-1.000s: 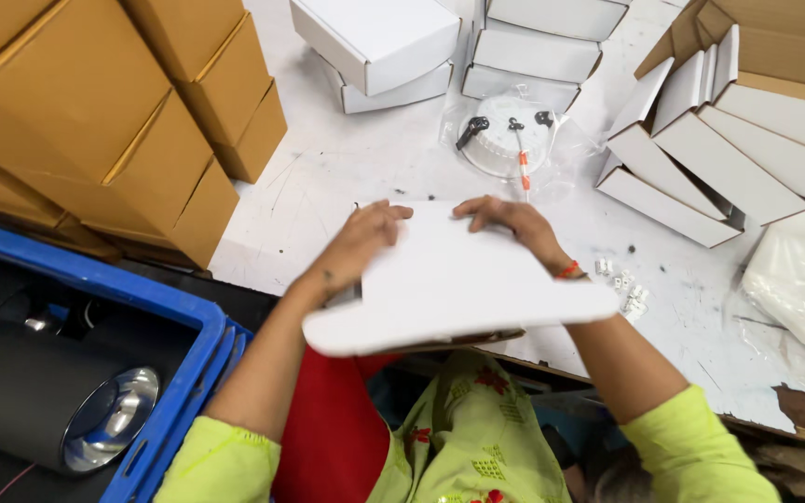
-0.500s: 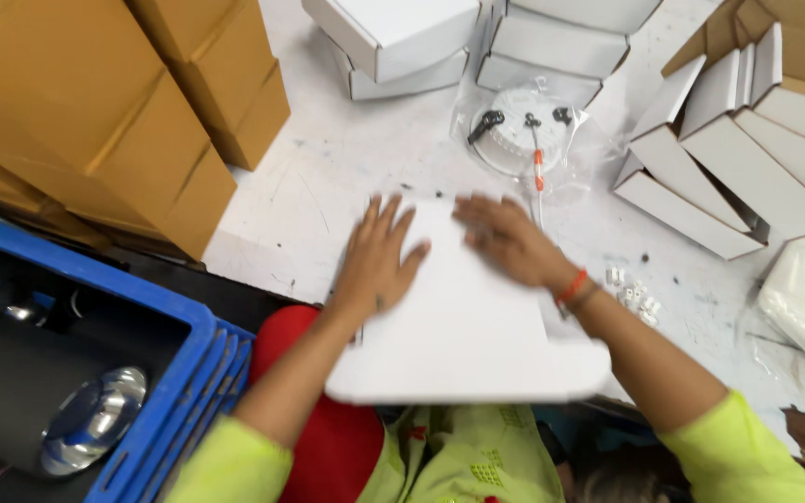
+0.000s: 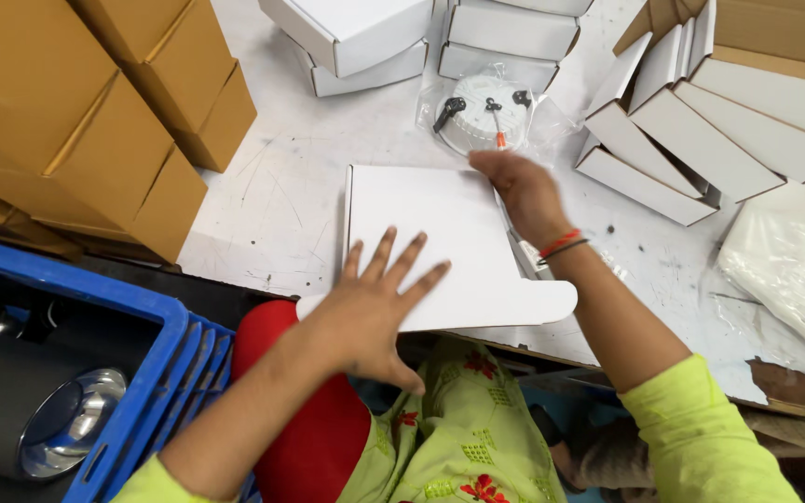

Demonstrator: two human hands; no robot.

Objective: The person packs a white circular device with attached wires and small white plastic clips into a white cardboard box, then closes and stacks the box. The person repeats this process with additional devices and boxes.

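1. While the flat white cardboard blank (image 3: 440, 247) is lying on the white table (image 3: 272, 205) with its near edge hanging over the table's near rim, it is being pressed down by the left hand (image 3: 375, 312), whose fingers are spread wide and flat on its near left part; nothing is being gripped
2. The blank's far right corner is being touched by the right hand (image 3: 519, 191); its fingers are curled at that edge, though whether the card is being pinched cannot be told
3. Just beyond the blank, a round white lamp fitting in a clear bag (image 3: 486, 112) is lying unpacked on the table
4. The blank is judged to be unfolded as yet: no wall is being raised, so the folding and the packing of the fitting are being left to do
5. Finished white boxes (image 3: 365, 37) are being kept at the far side and folded ones (image 3: 673, 140) to the right, with brown cartons (image 3: 95, 121) stacked left
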